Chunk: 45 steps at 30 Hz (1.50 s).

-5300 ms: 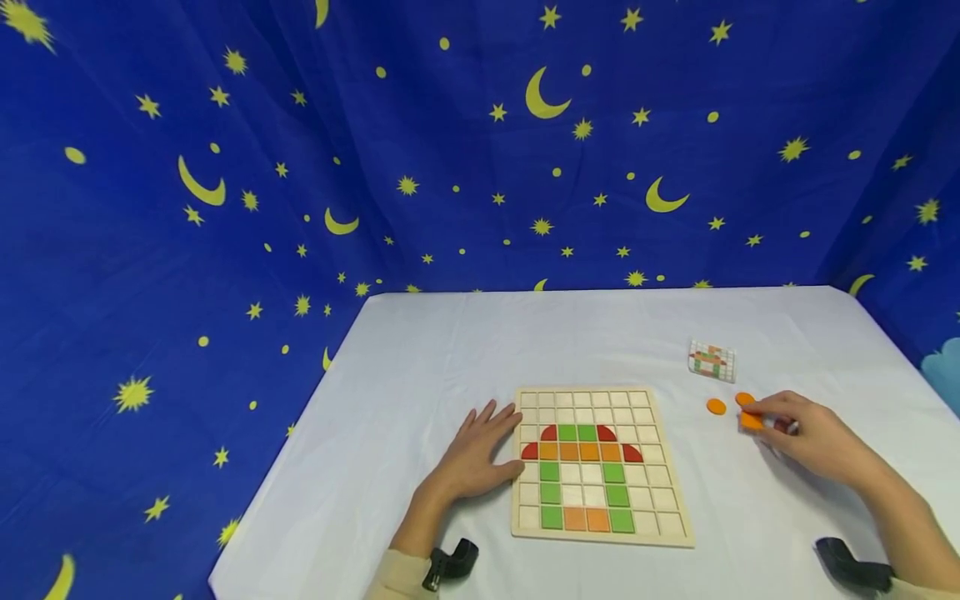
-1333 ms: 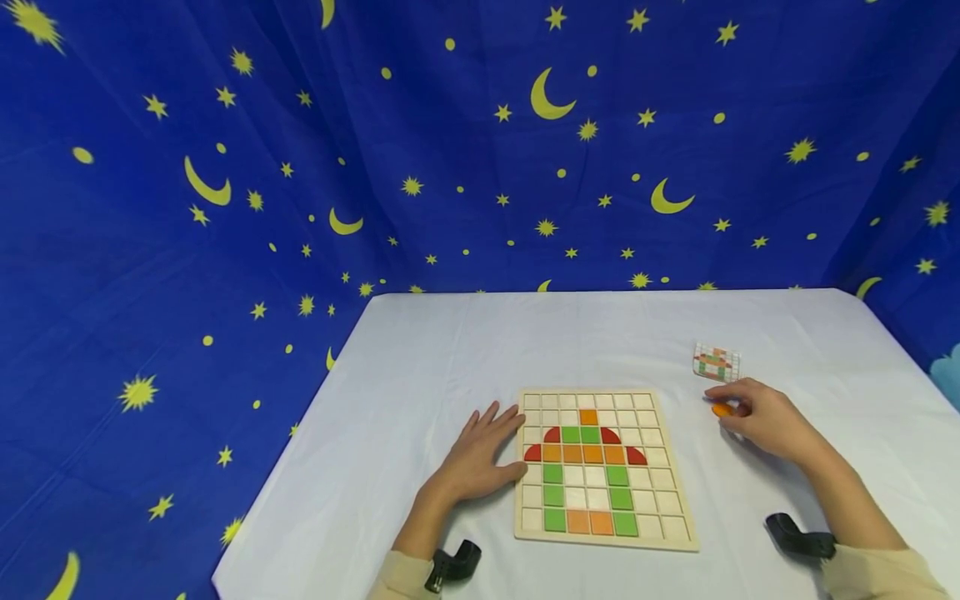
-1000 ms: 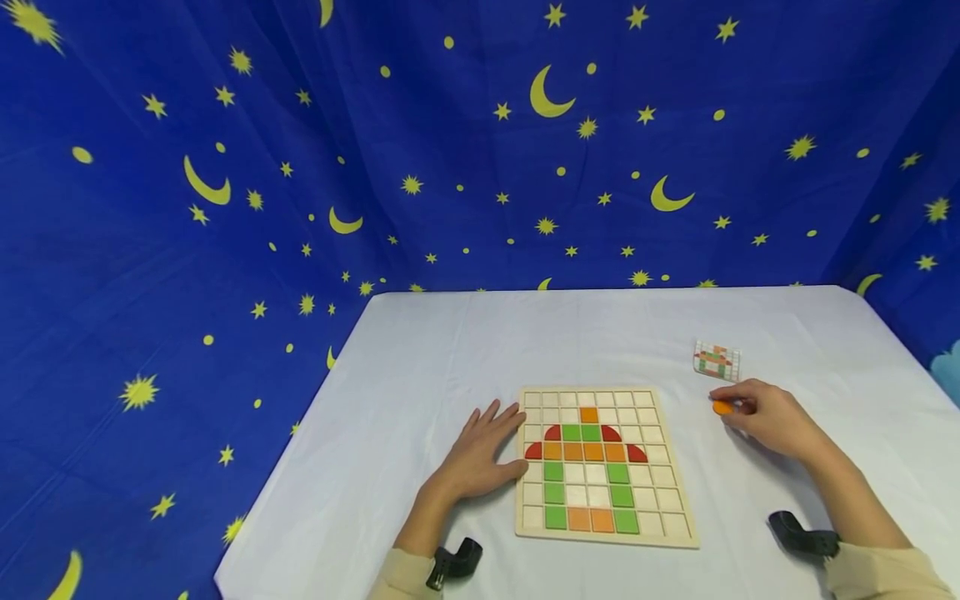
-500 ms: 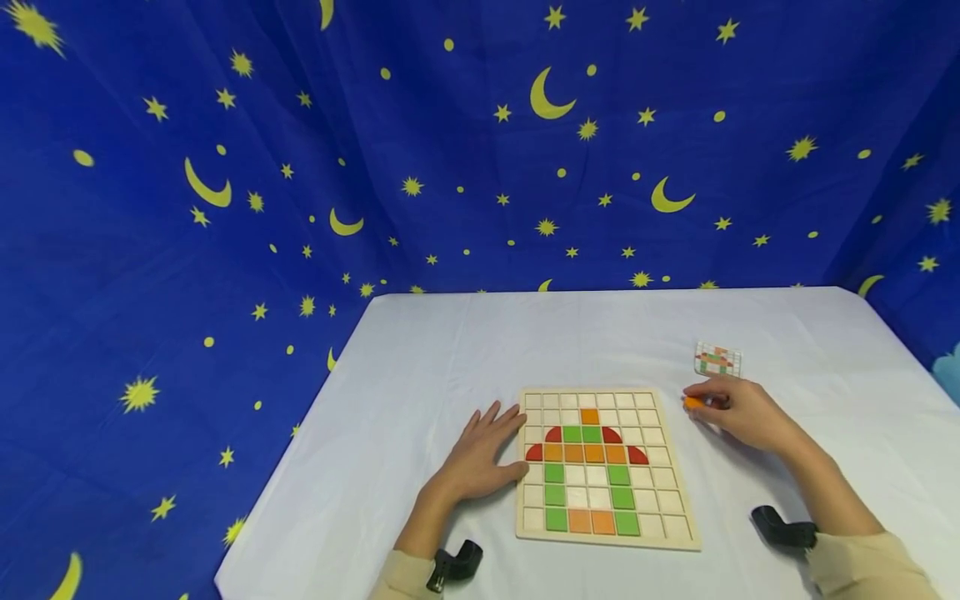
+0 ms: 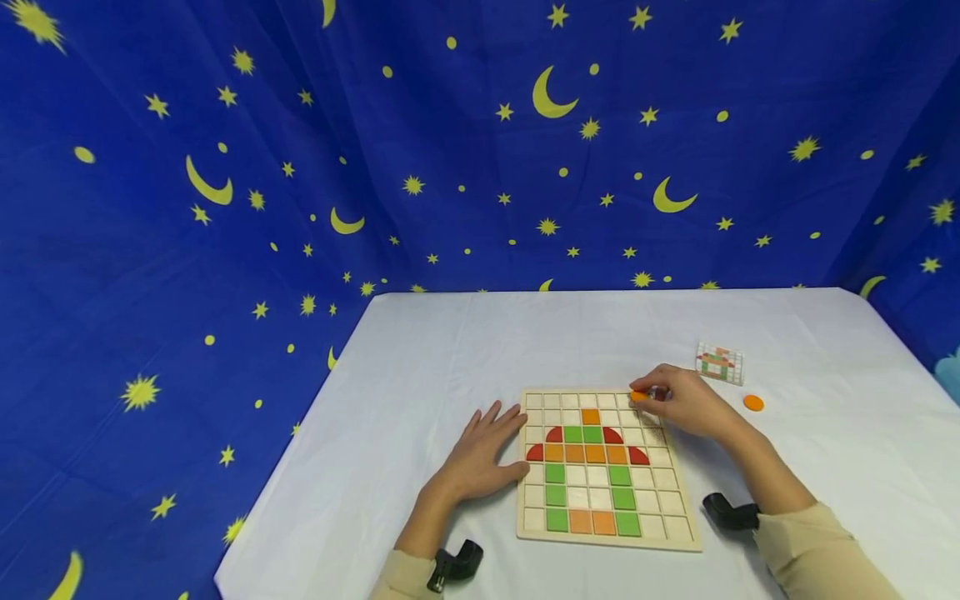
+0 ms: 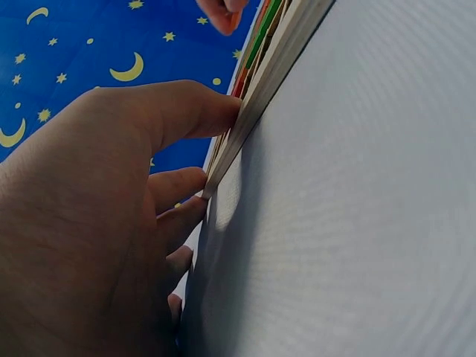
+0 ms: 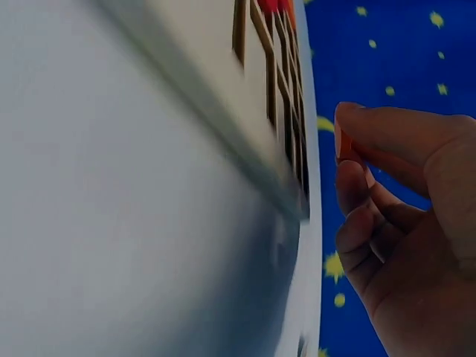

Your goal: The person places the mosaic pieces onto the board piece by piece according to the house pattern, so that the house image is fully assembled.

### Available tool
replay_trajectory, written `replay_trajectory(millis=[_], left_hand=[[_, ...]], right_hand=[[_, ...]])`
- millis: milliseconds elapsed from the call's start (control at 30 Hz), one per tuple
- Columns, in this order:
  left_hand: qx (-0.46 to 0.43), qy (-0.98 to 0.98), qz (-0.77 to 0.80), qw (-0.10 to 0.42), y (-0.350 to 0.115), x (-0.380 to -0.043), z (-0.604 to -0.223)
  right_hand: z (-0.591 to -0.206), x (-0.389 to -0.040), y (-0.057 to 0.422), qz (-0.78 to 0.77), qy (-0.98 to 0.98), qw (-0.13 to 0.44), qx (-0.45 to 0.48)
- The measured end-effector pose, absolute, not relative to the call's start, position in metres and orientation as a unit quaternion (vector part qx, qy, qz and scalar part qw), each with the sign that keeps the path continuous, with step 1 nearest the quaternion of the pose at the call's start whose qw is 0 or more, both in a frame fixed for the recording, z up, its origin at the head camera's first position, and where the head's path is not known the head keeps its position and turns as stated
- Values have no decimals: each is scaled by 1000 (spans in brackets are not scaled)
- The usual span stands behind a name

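My right hand (image 5: 693, 402) pinches an orange disc (image 5: 639, 397) between thumb and fingertips, over the far right corner of the wooden grid board (image 5: 688, 540). The right wrist view shows the disc (image 7: 342, 141) edge-on, above the board's surface. Fingers spread, my left hand (image 5: 476, 462) rests against the board's left side; its thumb and fingertips touch the wooden edge (image 6: 256, 104) in the left wrist view. Green, orange and red tiles fill some of the cells, with a single orange square tile (image 5: 590, 416) at the top of the pattern.
A second orange disc (image 5: 753, 403) lies on the white tablecloth (image 5: 442, 358) to the right of my right hand. Behind it is a small pattern card (image 5: 720, 362). A blue curtain (image 5: 450, 125) with stars and moons hangs at the back and sides.
The orange square tile went from my right hand onto the board. That hand then picked up an orange disc and carried it left to the board. My left hand stays in place.
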<state>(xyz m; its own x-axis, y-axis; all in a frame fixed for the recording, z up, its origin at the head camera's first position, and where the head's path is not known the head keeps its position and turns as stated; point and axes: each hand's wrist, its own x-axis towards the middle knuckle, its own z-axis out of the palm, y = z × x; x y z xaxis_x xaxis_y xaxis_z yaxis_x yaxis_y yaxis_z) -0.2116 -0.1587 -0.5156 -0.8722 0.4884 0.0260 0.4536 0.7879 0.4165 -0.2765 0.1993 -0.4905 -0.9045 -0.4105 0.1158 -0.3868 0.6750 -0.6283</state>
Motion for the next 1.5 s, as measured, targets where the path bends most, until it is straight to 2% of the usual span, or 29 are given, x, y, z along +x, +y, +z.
replay_trajectory(millis=[633, 933, 1500], left_hand=[[250, 945, 204, 44, -159, -212, -515], [240, 946, 211, 54, -157, -211, -513], [242, 946, 208, 49, -158, -211, -513]], right_hand=[[-490, -293, 148, -352, 888, 31, -293], [-496, -296, 137, -347, 897, 67, -264], [-497, -293, 135, -360, 889, 70, -274]])
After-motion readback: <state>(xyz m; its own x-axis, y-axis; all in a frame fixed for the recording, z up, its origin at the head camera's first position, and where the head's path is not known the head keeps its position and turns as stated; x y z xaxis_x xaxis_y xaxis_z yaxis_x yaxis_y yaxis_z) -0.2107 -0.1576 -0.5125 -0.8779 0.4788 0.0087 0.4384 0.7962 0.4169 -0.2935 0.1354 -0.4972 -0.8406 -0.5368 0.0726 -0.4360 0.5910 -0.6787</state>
